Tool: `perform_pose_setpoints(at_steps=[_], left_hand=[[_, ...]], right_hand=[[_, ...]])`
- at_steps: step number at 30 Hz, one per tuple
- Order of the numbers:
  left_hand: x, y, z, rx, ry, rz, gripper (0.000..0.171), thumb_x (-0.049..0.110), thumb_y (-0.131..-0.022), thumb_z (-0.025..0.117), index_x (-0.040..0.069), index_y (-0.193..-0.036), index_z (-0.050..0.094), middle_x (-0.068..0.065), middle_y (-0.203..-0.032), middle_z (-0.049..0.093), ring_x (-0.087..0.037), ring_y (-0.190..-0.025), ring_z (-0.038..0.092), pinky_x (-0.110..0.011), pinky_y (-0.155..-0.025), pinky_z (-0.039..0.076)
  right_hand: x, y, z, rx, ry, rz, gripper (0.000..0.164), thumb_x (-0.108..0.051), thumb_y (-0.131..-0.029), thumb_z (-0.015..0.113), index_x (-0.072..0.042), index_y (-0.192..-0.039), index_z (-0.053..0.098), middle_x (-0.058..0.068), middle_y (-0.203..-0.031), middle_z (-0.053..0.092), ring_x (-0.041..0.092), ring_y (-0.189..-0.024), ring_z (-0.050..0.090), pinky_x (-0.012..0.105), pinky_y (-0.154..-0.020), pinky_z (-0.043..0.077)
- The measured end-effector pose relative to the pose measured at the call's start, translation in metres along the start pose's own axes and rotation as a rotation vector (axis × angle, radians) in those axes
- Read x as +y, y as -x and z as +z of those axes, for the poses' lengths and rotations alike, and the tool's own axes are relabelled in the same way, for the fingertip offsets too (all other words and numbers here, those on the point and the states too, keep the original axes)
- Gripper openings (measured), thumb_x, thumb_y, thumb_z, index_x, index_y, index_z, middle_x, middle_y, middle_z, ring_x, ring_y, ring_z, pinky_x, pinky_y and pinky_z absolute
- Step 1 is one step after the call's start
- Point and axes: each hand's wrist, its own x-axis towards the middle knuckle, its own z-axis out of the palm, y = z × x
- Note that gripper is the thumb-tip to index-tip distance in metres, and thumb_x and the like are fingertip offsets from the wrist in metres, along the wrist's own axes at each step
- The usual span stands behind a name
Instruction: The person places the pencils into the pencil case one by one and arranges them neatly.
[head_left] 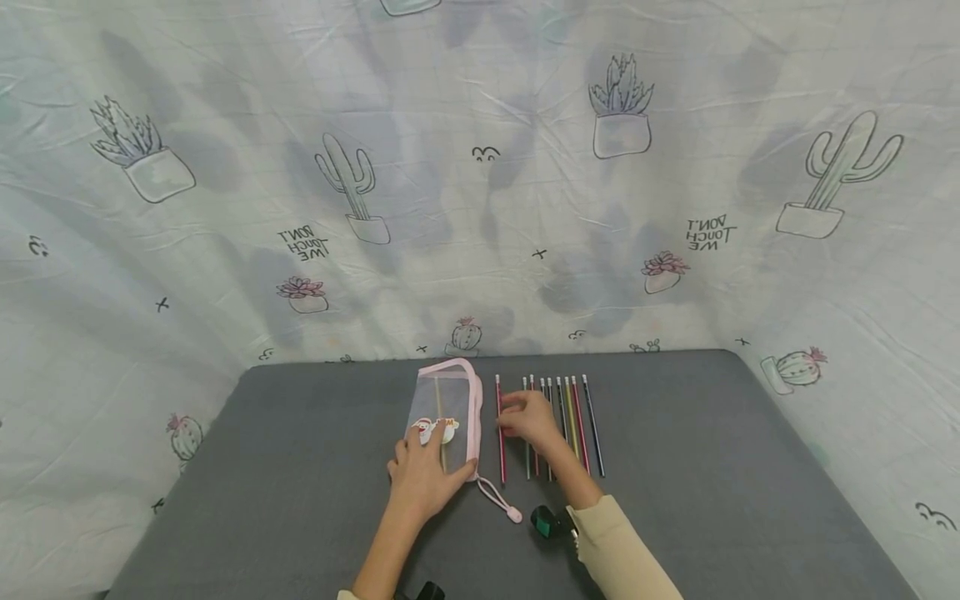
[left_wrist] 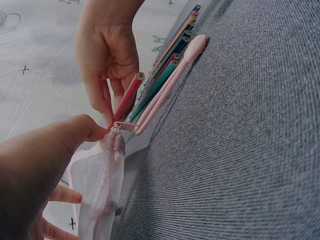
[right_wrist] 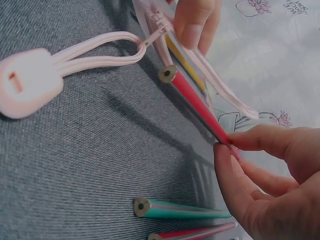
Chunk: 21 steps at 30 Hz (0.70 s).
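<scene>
A see-through pencil pouch (head_left: pixel 459 392) with pink edging lies on the table, a yellow pencil (right_wrist: pixel 186 62) visible inside. My left hand (head_left: pixel 423 475) rests on it with fingers spread over the printed sticker; its thumb (left_wrist: pixel 82 127) touches the corner by the zipper. To the right, my right hand (head_left: pixel 528 419) pinches a red pencil (right_wrist: pixel 197 102) between thumb and fingertips. This pencil's unsharpened end points toward the zipper pull in the right wrist view, and its shadow falls apart from it on the cloth.
Several pencils (head_left: pixel 590 417) lie side by side to the right, partly behind the right hand; a green pencil (right_wrist: pixel 180 208) is nearest. A pink looped zipper cord (head_left: pixel 495 497) trails toward me on the grey tabletop (head_left: pixel 300 467). A cactus-print sheet (head_left: pixel 480 208) hangs behind.
</scene>
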Motion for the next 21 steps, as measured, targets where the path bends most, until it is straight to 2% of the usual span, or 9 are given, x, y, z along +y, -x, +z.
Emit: perform_pose_setpoints(at_steps=[10,21], left_hand=[[0.001,0.000,-0.001,-0.008,-0.005,-0.008,0.087,0.060,-0.086,0.076,0.009,-0.152,0.054,-0.034,-0.145,0.046,-0.057,-0.126,0.049,-0.075,-0.095,0.042],[0.002,0.001,-0.002,0.007,0.000,-0.008,0.085,0.059,-0.086,0.076,0.009,-0.151,0.055,-0.034,-0.144,0.047,-0.057,-0.126,0.049,-0.075,-0.095,0.042]], right_hand=[[-0.008,-0.005,0.003,0.027,0.004,-0.010,0.038,0.009,-0.086,0.076,0.011,-0.124,0.069,0.022,-0.096,0.077,0.024,-0.076,0.077,0.036,-0.070,0.064],[-0.015,-0.014,0.010,0.039,-0.008,-0.027,0.041,0.010,-0.087,0.076,0.012,-0.127,0.068,0.025,-0.101,0.076,0.027,-0.081,0.078,0.036,-0.072,0.064]])
